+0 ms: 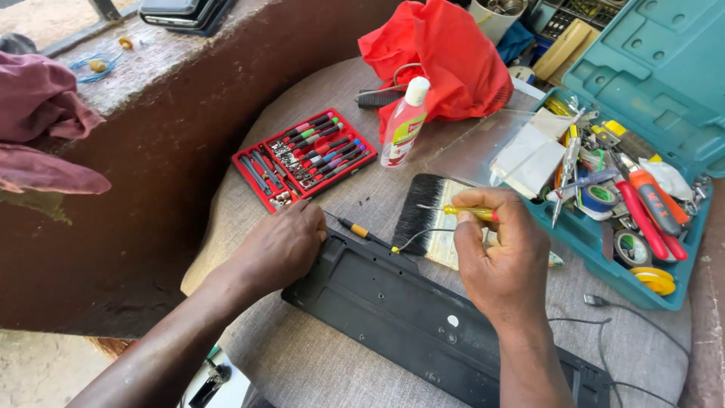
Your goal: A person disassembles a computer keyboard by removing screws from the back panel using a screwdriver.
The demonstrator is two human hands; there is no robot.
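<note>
Black panel point(393, 302): long flat plastic piece, lying diagonally across the near part of the grey cloth-covered table point(302, 355); underside up, small holes visible.
Left hand point(281, 245): fingers curled and pressed down on the panel's far left corner, steadying it.
Right hand point(502, 253): above the panel's far edge, thumb and fingers pinching a yellow-handled screwdriver point(467, 213) held roughly level, shaft pointing left.
Second screwdriver point(361, 230): black and orange, lying on the table touching the panel's far edge, just right of the left hand.
Thin wire point(415, 238): curves up from the panel edge toward the right hand.
Paintbrush point(423, 219): wide, black bristles, flat on the table just beyond the panel.
Red tray point(303, 157): precision driver set, toward the table's left edge.
Bottle point(405, 123): white and pink, lying tilted right of the tray.
Teal toolbox point(649, 83): open at the right edge, full of pliers, tape rolls, drivers.
Red cloth point(445, 53): bunched at the far edge.
</note>
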